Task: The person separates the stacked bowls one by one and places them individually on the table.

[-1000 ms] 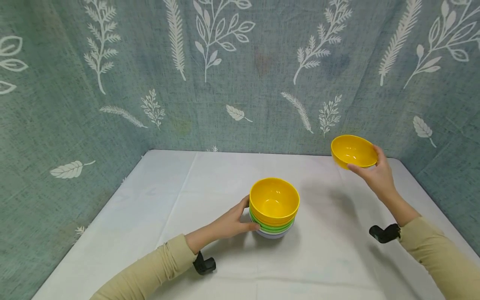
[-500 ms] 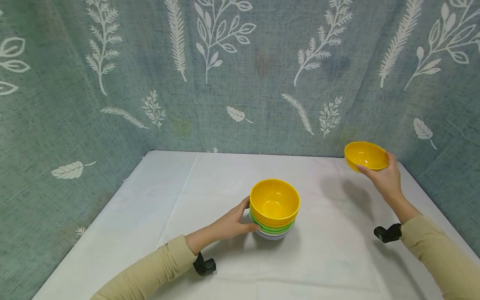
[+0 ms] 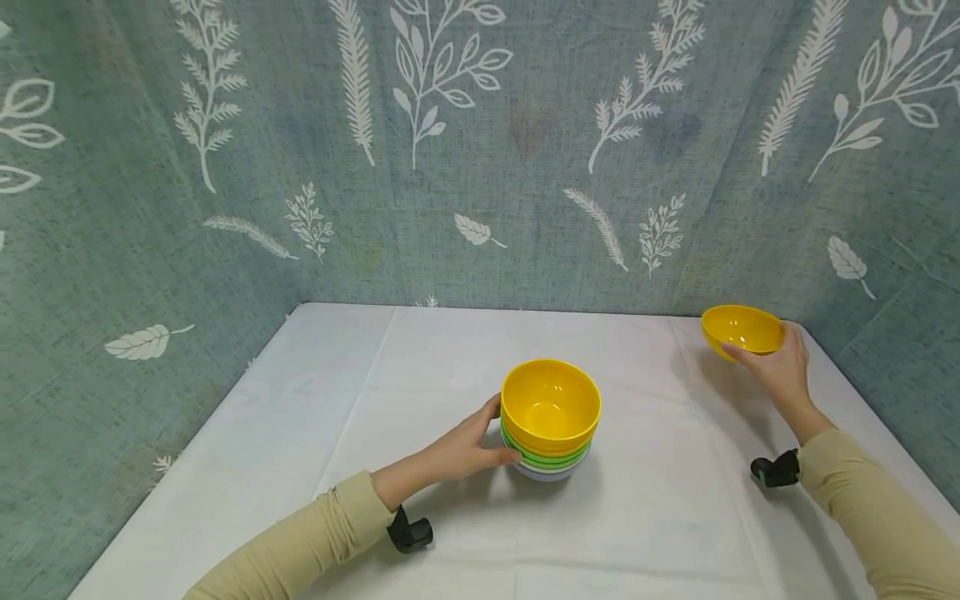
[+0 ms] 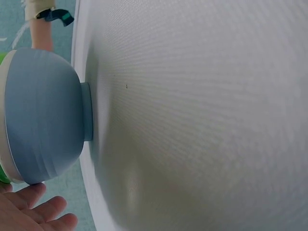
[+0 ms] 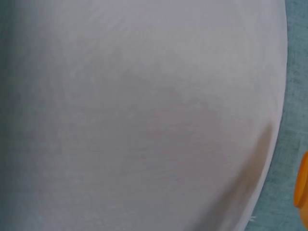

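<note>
A stack of bowls stands upright mid-table: a yellow bowl on top, green rims below it, and a pale blue bowl with a white rim at the bottom. My left hand holds the stack's left side, thumb in front and fingers reaching round behind; in the left wrist view, fingertips lie at the blue bowl's side. At the back right, my right hand grips another yellow bowl by its near right side, thumb against the outer wall. That bowl is slightly tilted above its shadow. Only a sliver of yellow shows in the right wrist view.
A white cloth covers the table, with light creases. Grey-green curtains with white leaf prints rise along the back and both sides, close behind the right hand's bowl. Each wrist carries a small black camera.
My right hand has carried its yellow bowl to the right and lowered it toward the table's back right corner. The left hand and the stack have stayed in place.
</note>
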The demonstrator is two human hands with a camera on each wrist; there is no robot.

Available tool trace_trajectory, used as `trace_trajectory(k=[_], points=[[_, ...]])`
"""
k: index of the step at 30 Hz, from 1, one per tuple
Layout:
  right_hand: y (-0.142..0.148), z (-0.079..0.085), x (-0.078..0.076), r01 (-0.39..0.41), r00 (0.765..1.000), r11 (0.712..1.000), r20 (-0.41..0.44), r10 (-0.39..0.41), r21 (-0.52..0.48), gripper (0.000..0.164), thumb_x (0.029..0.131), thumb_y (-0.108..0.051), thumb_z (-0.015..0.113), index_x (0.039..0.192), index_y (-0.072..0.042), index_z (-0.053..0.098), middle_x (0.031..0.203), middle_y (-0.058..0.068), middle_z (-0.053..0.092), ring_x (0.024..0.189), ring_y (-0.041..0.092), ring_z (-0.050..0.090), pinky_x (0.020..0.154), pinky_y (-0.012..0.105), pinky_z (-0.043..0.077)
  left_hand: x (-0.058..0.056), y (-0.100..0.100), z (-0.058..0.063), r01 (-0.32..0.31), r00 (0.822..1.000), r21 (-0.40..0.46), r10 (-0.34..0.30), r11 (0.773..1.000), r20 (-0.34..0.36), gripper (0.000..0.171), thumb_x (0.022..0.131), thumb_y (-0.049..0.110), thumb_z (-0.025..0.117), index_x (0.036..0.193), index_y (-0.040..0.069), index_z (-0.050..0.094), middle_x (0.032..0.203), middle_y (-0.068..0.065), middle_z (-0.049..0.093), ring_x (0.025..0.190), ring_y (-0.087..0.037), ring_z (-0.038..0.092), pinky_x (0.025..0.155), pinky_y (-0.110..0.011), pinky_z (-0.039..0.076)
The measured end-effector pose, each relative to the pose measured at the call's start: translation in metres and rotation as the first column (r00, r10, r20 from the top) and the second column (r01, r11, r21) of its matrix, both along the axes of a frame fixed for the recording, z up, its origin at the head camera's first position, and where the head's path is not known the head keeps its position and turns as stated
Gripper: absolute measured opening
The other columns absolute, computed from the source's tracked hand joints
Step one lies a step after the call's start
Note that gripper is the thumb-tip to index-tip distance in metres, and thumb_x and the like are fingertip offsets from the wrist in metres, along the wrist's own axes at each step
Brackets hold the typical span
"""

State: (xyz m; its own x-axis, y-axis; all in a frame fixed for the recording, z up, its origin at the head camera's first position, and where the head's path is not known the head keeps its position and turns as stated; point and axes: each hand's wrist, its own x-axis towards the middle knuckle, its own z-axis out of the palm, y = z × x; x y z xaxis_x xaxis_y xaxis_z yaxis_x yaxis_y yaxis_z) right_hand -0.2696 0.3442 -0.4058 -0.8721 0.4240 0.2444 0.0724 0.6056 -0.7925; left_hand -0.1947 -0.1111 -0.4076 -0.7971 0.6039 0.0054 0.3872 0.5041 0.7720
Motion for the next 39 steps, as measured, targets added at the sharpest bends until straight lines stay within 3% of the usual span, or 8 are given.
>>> trace_trajectory(k=[4,14,21,27,36,39], points=[[-0.001,0.003,0.008,-0.016,0.998,1.0,0.06,0.015,0.023,0.093,0.079,-0.044,0.065,0.14,0.007,0.016,0.136,0.029,0.026,0.123,0.044,0.023,0.103,0.058,0.022,0.0,0.0,0.0,0.006,1.0,0.002,-0.006,1.0,-0.001,0.093,0.08,0.057,0.059,0.148,0.016,0.01,0.146,-0.007,0.032,0.132,-0.025,0.032,0.105,-0.053,0.027],[0.007,-0.004,0.007,-0.066,0.982,0.995,0.18,0.053,0.069,0.097,0.081,-0.046,0.062,0.139,0.013,0.012,0.136,0.036,0.024,0.121,0.05,0.024,0.102,0.059,0.023,0.0,0.001,0.002,0.011,1.0,-0.002,-0.011,1.0,-0.01,0.096,0.078,0.06,0.058,0.147,0.014,0.01,0.145,-0.008,0.032,0.131,-0.025,0.033,0.104,-0.053,0.028],[0.011,-0.004,0.009,-0.112,0.946,0.993,0.309,0.094,0.042,0.1,0.082,-0.054,0.056,0.14,0.014,0.008,0.139,0.038,0.018,0.123,0.052,0.021,0.101,0.062,0.023,0.001,0.001,0.002,0.007,1.0,-0.007,-0.007,1.0,0.002,0.095,0.078,0.059,0.059,0.147,0.014,0.01,0.146,-0.007,0.031,0.132,-0.026,0.032,0.105,-0.053,0.028],[0.013,-0.002,0.011,-0.178,0.905,0.984,0.395,0.155,0.021,0.104,0.084,-0.057,0.051,0.139,0.015,-0.001,0.142,0.038,0.005,0.128,0.054,0.012,0.102,0.064,0.019,-0.001,0.0,0.001,0.002,1.0,-0.006,-0.002,1.0,0.018,0.094,0.079,0.059,0.059,0.147,0.015,0.01,0.146,-0.006,0.032,0.132,-0.025,0.032,0.105,-0.053,0.028],[0.014,-0.001,0.013,-0.194,0.905,0.981,0.387,0.178,0.002,0.105,0.084,-0.057,0.051,0.138,0.015,-0.003,0.142,0.039,0.001,0.128,0.055,0.01,0.101,0.064,0.018,-0.001,0.0,0.001,0.003,1.0,-0.003,-0.003,1.0,0.016,0.094,0.079,0.058,0.059,0.147,0.016,0.011,0.146,-0.006,0.031,0.132,-0.025,0.032,0.105,-0.053,0.027],[0.013,0.001,0.014,-0.155,0.931,0.988,0.336,0.141,0.016,0.099,0.087,-0.051,0.051,0.139,0.014,-0.003,0.143,0.038,-0.001,0.13,0.053,0.007,0.103,0.063,0.016,0.0,0.0,0.001,0.002,1.0,-0.006,-0.002,1.0,0.015,0.095,0.078,0.059,0.059,0.147,0.015,0.011,0.146,-0.006,0.032,0.132,-0.025,0.032,0.105,-0.053,0.028]])
